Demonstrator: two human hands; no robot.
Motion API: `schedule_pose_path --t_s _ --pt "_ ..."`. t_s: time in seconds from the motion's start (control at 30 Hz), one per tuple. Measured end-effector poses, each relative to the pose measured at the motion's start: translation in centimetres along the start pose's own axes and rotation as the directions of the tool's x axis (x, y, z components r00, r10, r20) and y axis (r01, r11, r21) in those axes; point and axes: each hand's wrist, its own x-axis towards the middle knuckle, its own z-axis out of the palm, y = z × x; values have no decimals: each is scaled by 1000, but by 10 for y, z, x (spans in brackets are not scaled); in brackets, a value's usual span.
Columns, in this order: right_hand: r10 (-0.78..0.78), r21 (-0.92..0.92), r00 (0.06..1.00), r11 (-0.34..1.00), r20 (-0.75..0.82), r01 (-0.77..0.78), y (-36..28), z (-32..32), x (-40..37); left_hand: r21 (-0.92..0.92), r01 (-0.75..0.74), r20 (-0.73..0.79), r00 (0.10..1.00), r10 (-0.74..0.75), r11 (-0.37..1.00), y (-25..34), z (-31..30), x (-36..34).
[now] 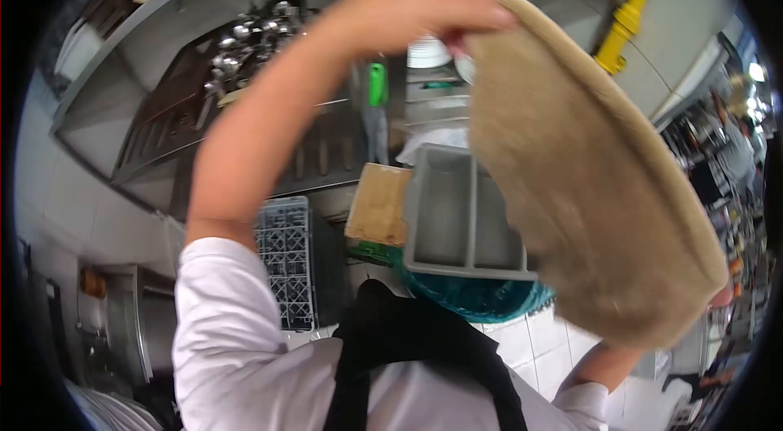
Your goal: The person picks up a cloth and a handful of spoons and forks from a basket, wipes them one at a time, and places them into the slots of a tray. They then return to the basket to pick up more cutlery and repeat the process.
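A tan cloth [579, 162] is stretched out diagonally in front of me, from upper middle to lower right, with a thick folded upper edge. My left hand [449, 3] is raised high and pinches its upper corner between thumb and fingers; motion blurs the hand a little. At the cloth's other end, my right hand [721, 296] is mostly hidden behind the fabric, with only a bit of it showing past the edge. Below the cloth stands a grey divided bin [414, 223], partly covered from view on its right side.
Left of the bin are a wooden board [379, 201] and a grey dish rack [285, 268]. A teal-lined container [481, 296] sits under the bin. Metal utensils [245, 44] are heaped on the steel counter, near a green-handled tool [377, 87]. A yellow pipe [626, 19] runs along the wall. People stand far right.
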Motion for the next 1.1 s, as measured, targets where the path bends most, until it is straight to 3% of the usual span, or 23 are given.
schedule_pose_path --t_s 0.1,0.17,0.23,0.3,0.33,0.37,0.43,0.5,0.57,0.63,0.7,0.73,0.77,0.8,0.83,0.87,0.9,0.93,0.97,1.0,1.07,1.1 --pt "107 -17 968 994 227 -106 10 -1 -38 -173 102 -47 993 -112 980 -37 46 4" --pt "174 -44 911 985 374 -169 18 -5 -69 -32 117 -125 985 -120 993 -94 69 -2" --pt "244 -98 842 969 481 -225 26 -19 -92 155 178 -43 984 -174 972 -141 74 -28" --pt "306 -147 768 951 563 -271 34 -35 -100 293 132 -71 991 -116 947 -173 69 -65" --pt "337 -174 730 940 594 -292 38 -55 -85 248 235 -148 968 -203 940 -183 61 -83" --pt "366 -201 693 929 621 -311 43 -9 -114 195 330 -219 933 -287 924 -192 49 -99" --pt "416 -254 609 906 676 -338 55 -50 -77 -2 337 -375 873 -313 942 -225 17 -130" --pt "455 -310 495 884 740 -350 68 -82 -47 141 454 -617 735 -281 880 -223 -19 -162" --pt "484 -368 371 865 793 -342 83 -86 -38 205 477 -833 544 -104 855 -232 -53 -198" --pt "501 -416 254 850 827 -323 97 -97 -26 14 481 -968 225 -108 877 -242 -85 -230" --pt "509 -458 129 840 851 -290 113 -152 13 212 598 -974 61 219 773 -238 -107 -250" --pt "510 -478 61 837 858 -267 115 -99 -32 169 671 -981 41 191 722 -238 -117 -259" --pt "511 -497 -6 833 860 -242 123 -101 -29 160 670 -980 22 195 725 -245 -132 -268" --pt "502 -493 -21 838 864 -233 131 -102 -28 120 753 -993 91 78 647 -259 -151 -277" --pt "643 -564 -126 541 755 -624 140 -104 -28 93 825 -988 146 -51 557 -262 -165 -278" --pt "706 -507 -295 104 644 -855 149 -106 -27 38 811 -969 173 -177 584 -265 -177 -277" --pt "673 -330 -487 -359 557 -873 156 -104 -29 30 807 -972 162 -172 590 -263 -185 -277" --pt "552 -68 -653 -734 518 -675 164 -102 -30 65 816 -948 230 -219 574 -261 -192 -274" --pt "550 -76 -647 -729 527 -681 172 -100 -31 108 819 -916 302 -263 564 -260 -198 -268" --pt "457 133 -638 -862 619 -488 175 -96 -36 216 868 -924 329 -194 447 -258 -200 -264" --pt "318 409 -513 -910 797 71 182 -87 -46 270 795 -912 392 -121 543 -254 -201 -259" --pt "290 449 -409 -812 865 373 186 -83 -52 317 718 -897 439 -50 620 -251 -201 -258"
